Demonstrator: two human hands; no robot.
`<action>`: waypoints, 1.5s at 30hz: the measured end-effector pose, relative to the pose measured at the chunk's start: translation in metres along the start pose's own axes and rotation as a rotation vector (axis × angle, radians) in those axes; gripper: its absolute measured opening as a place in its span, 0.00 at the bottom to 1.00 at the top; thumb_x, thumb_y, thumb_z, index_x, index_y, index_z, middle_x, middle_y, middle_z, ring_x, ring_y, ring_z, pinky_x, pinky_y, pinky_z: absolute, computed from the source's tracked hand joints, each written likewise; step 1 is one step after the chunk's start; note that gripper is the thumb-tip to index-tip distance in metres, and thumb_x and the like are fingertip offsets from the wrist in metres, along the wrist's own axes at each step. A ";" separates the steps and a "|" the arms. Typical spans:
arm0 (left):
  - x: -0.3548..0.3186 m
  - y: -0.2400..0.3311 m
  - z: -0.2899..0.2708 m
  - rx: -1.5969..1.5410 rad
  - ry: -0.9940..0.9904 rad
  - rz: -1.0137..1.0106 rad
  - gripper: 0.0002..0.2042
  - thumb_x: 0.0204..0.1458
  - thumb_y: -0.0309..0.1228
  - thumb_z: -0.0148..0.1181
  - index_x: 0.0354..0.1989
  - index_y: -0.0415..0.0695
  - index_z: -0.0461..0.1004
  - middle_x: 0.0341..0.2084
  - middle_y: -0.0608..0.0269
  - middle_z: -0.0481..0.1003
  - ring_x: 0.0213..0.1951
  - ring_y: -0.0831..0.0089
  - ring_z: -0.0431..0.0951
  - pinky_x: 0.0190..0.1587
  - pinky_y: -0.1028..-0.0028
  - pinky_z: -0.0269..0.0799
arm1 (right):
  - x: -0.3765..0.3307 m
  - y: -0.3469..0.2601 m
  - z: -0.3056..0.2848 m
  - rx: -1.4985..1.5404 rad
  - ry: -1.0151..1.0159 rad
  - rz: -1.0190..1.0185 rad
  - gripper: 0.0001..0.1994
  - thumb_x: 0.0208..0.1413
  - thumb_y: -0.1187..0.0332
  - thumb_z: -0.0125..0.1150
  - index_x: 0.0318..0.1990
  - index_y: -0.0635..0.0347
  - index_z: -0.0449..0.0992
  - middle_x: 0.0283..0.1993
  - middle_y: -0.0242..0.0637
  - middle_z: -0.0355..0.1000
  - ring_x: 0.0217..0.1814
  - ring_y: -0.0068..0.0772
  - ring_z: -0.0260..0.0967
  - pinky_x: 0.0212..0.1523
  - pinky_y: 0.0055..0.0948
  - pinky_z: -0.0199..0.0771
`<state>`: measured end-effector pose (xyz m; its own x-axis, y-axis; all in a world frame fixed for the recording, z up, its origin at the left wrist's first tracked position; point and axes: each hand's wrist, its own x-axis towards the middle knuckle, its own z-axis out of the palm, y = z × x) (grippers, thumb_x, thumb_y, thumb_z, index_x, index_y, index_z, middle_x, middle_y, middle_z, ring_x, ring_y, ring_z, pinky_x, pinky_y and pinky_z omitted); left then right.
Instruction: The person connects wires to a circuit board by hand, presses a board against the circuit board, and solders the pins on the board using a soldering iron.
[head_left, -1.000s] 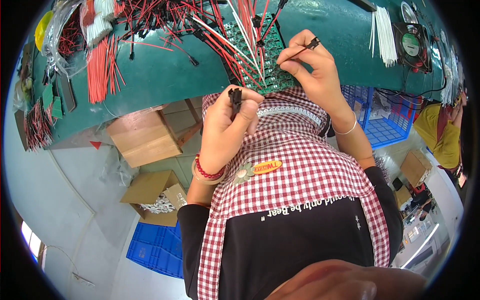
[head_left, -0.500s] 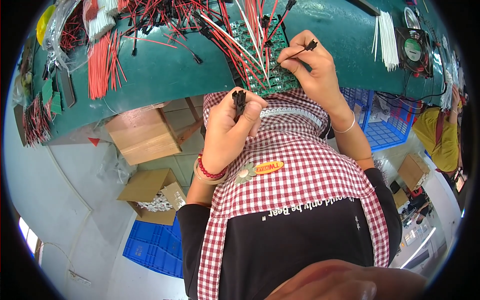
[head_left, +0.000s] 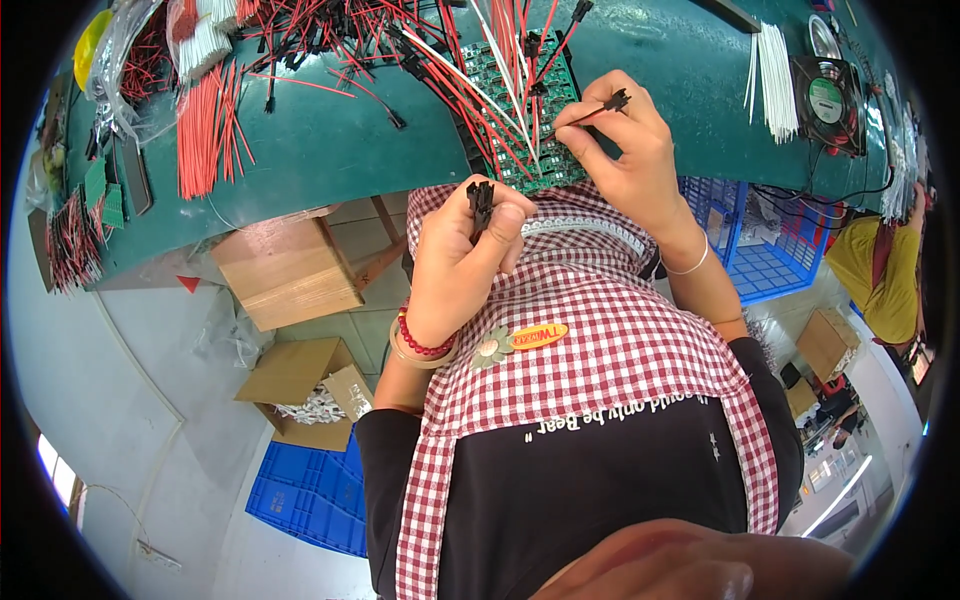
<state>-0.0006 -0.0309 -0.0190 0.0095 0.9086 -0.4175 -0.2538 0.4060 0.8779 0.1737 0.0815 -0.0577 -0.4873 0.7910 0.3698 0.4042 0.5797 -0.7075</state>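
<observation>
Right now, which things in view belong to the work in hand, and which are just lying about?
In use:
- left hand, holding black connector
- right hand, pinching connector-tipped wire
- green circuit boards

Apparently lying about:
- black fan
- open cardboard box
- blue crate

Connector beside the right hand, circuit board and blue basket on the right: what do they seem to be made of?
Connector: probably moulded plastic, evenly black, with crisp edges.
Board: likely rigid laminate under a green coating, judging by its flat face and rows of small pale marks.
Basket: probably plastic, with one uniform blue and a regular lattice.
</observation>
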 end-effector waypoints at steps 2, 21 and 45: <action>0.000 -0.001 0.000 -0.004 -0.001 0.002 0.08 0.62 0.31 0.53 0.37 0.37 0.71 0.16 0.72 0.66 0.19 0.86 0.63 0.22 0.83 0.58 | 0.000 -0.001 0.000 -0.020 0.003 -0.021 0.05 0.42 0.73 0.67 0.28 0.61 0.77 0.32 0.34 0.66 0.34 0.34 0.66 0.36 0.32 0.60; 0.001 -0.003 0.009 -0.194 -0.230 -0.079 0.13 0.62 0.22 0.36 0.54 0.37 0.60 0.33 0.59 0.73 0.27 0.83 0.64 0.30 0.81 0.64 | 0.001 -0.009 0.004 -0.144 -0.069 -0.015 0.08 0.42 0.72 0.69 0.28 0.59 0.74 0.33 0.33 0.65 0.35 0.35 0.65 0.36 0.33 0.59; 0.004 -0.007 0.021 0.007 -0.065 0.045 0.05 0.60 0.25 0.51 0.35 0.36 0.69 0.18 0.67 0.72 0.21 0.84 0.71 0.24 0.81 0.65 | -0.023 -0.033 -0.024 0.706 -0.241 0.309 0.04 0.52 0.76 0.64 0.35 0.66 0.77 0.35 0.36 0.72 0.37 0.28 0.71 0.39 0.24 0.70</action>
<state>0.0210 -0.0276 -0.0220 0.0610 0.9302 -0.3619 -0.2487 0.3653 0.8971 0.1902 0.0489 -0.0280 -0.6195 0.7849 0.0124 0.0027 0.0179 -0.9998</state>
